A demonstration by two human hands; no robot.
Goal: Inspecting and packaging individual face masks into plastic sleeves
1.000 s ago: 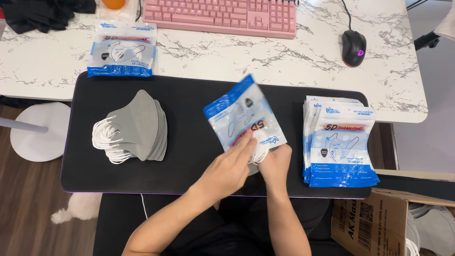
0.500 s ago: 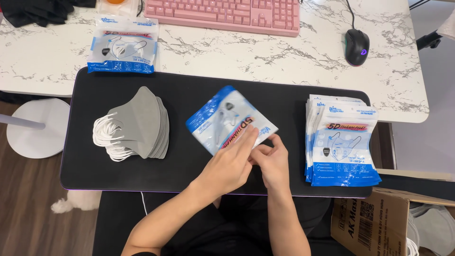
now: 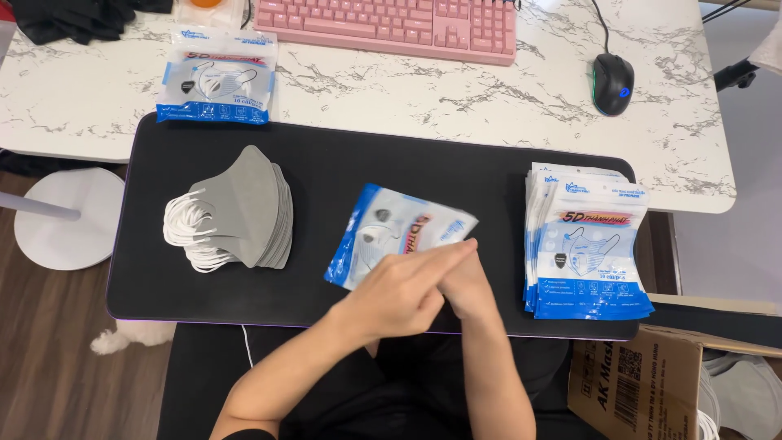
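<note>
Mask packet [image 3: 391, 236], a flat blue and white plastic pouch with a grey mask showing through its window, lies tilted on the black mat [image 3: 342, 175], a little toward the mat's near edge and about midway between its left and right ends. Both hands meet on the packet's near right corner. The left hand [image 3: 399, 293] lies over the packet with its fingers [image 3: 452, 253] stretched out flat and held together, pressing down on the pouch rather than curling round it. The right hand [image 3: 468, 285] sits just beside and partly under the left, its fingers hidden, so I cannot tell whether it pinches the packet's edge or only rests against it.

Toward the mat's left end sits a stack of grey masks [image 3: 248, 208], their white ear loops [image 3: 187, 232] bunched on the side nearest the left edge. At the mat's right end a pile of packets [image 3: 586, 240] of the same blue and white kind stands neatly squared, well apart from the hands. 1 more filled packet [image 3: 216, 85] lies on the marble desk [image 3: 407, 98], just past the mat's far left corner. Along the desk's far edge are a pink keyboard [image 3: 387, 24] and, toward the far right corner, a black mouse [image 3: 612, 83]. A cardboard box [image 3: 635, 387] stands off the mat's near right corner, below the desk.
</note>
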